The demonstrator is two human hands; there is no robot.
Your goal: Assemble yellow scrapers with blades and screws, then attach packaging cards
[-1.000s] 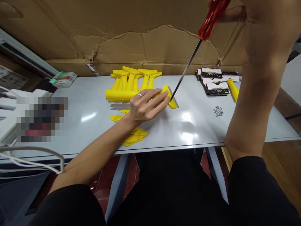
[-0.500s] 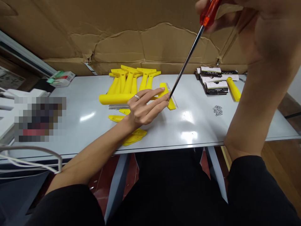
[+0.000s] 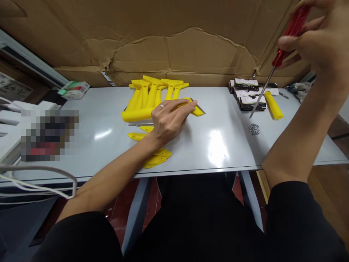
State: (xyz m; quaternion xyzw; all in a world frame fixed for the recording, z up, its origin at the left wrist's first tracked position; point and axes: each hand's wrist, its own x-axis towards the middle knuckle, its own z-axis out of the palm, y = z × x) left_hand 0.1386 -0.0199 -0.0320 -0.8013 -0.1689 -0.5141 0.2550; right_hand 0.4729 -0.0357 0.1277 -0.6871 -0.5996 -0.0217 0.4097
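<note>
My left hand (image 3: pixel 170 118) is closed round a yellow scraper (image 3: pixel 136 115) whose handle points left; a thin metal blade edges its head on the right. My right hand (image 3: pixel 319 40), raised at the upper right, grips the red handle of a screwdriver (image 3: pixel 279 58). The shaft slants down-left, its tip above a small heap of screws (image 3: pixel 254 129); I see no gap or contact for certain. Behind my left hand, several yellow scraper handles (image 3: pixel 149 92) lie side by side. Loose yellow plates (image 3: pixel 158 158) and a metal strip (image 3: pixel 139 124) are partly hidden by my left forearm.
Small black-and-white boxes (image 3: pixel 249 94) are stacked at the back right, beside a lone yellow handle (image 3: pixel 273 105). A white and green carton (image 3: pixel 74 90) stands back left. Cardboard (image 3: pixel 174 54) walls off the table's rear. White cables (image 3: pixel 38 182) hang at the left edge.
The screwdriver, in my right hand, has left the scraper's head and swung right to above the screws. My left hand has curled further round the scraper, whose head is now tilted.
</note>
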